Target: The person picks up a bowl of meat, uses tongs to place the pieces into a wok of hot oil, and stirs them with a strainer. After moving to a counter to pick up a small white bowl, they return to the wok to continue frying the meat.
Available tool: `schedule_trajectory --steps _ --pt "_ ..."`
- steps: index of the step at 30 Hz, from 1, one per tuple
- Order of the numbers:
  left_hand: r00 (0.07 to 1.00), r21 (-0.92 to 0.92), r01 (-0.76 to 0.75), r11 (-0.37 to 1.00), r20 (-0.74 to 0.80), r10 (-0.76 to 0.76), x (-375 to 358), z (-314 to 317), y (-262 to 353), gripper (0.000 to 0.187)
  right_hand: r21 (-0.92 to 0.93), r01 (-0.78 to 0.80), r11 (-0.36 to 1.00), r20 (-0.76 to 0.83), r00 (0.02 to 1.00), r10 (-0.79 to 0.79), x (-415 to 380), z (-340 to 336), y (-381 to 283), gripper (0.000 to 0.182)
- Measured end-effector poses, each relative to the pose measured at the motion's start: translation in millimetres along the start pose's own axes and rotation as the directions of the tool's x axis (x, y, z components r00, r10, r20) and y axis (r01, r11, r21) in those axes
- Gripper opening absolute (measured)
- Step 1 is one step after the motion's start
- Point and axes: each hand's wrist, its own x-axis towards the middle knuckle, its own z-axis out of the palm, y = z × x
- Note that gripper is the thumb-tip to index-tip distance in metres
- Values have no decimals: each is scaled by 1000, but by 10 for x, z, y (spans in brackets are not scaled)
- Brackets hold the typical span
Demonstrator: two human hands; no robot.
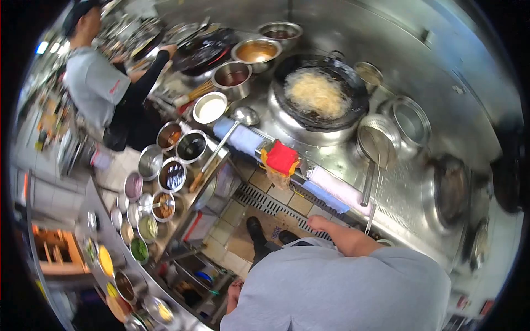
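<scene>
My right hand (318, 222) hangs by the front edge of the steel stove counter, its fingers curled in, and no object shows in it. Just above it on the counter edge lie a folded white-and-blue cloth (331, 185) and the long handle of a strainer (381, 138). My left hand (234, 289) is low at my side, partly hidden by my grey shirt; its visible fingers look curled, and nothing shows in them. Farther forward, a black wok (356, 105) holds bubbling oil with pale golden food (317, 92) frying in it. Neither hand touches the wok.
A red-and-yellow cloth (280, 159) hangs on the counter edge. Steel pots of sauce (232, 77) stand left of the wok. Bowls of ingredients (164, 205) crowd the left counter, with a ladle (221, 149) across its corner. A co-worker (96, 83) works at another wok. A floor drain grate (270, 204) lies below.
</scene>
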Motion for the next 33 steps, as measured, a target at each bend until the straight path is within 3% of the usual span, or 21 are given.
schedule_trajectory --steps 3,5,7,9,10,11,12,13,14,15,16,18,20,22,23,24,25,26,30,31,33 --pt "995 18 78 997 61 -79 675 -450 766 21 63 -237 969 111 967 229 -335 163 197 25" --pt "991 35 88 996 101 -91 1076 -635 1377 25 180 -331 926 54 944 326 -498 359 328 22" --pt "986 121 42 992 153 -60 1486 -723 1874 29 285 -328 900 8 940 340 -719 416 303 21" --pt "964 307 -130 943 260 49 1912 -737 2331 29 372 -334 866 -24 929 369 -1004 525 190 20" --pt "904 508 -398 764 358 233 2176 -735 2457 29 693 -292 660 -93 871 483 -1186 520 21 18" --pt "843 619 -532 577 451 293 2401 -695 2610 30 912 -158 380 -115 790 603 -1306 515 -77 17" --pt "768 684 -638 354 537 348 2622 -655 2764 32 917 -158 366 -115 774 622 -1354 603 22 17" --pt "751 725 -652 222 578 318 2775 -539 2969 34 998 41 43 -59 722 689 -1345 876 346 17" --pt "823 710 -568 415 488 292 2858 -360 3143 37 926 263 -270 18 685 729 -1406 1080 573 18" --pt "885 666 -460 588 395 246 2930 -206 3301 39 836 391 -386 57 638 768 -1574 1115 654 19" --pt "861 606 -496 622 434 264 3078 -48 3382 38 714 514 -475 100 597 796 -1726 1048 677 20" --pt "829 541 -538 647 478 290 3149 221 3606 36 695 646 -315 42 401 915 -1988 680 571 26" --pt "846 419 -422 804 501 183 2828 518 3907 31 621 744 -245 -121 400 908 -2149 180 444 25" --pt "825 451 -440 777 545 151 2563 717 4029 29 775 632 12 -289 337 896 -2222 -307 307 33" --pt "803 484 -459 745 584 115 2462 758 4079 28 841 343 419 -495 176 851 -2184 -451 462 33" --pt "804 484 -463 743 582 122 2480 783 4009 28 704 -40 709 -704 97 704 -2137 -580 617 34" --pt "748 450 -547 706 642 170 2627 824 3792 28 568 -174 804 -812 40 583 -2198 -781 465 37" --pt "684 410 -625 664 697 213 2758 854 3593 29 415 -314 854 -899 5 438 -2336 -1023 230 40" --pt "736 568 -633 526 653 180 2425 475 3432 32 420 -358 834 -863 127 489 -2642 -1790 283 43" --pt "768 578 -603 549 607 205 2331 288 3317 32 247 -273 930 -959 73 275 -2721 -2001 275 41" --pt "897 393 -292 872 430 106 2332 9 2931 31 -93 -219 971 -994 -35 -103 -2901 -2334 179 39"
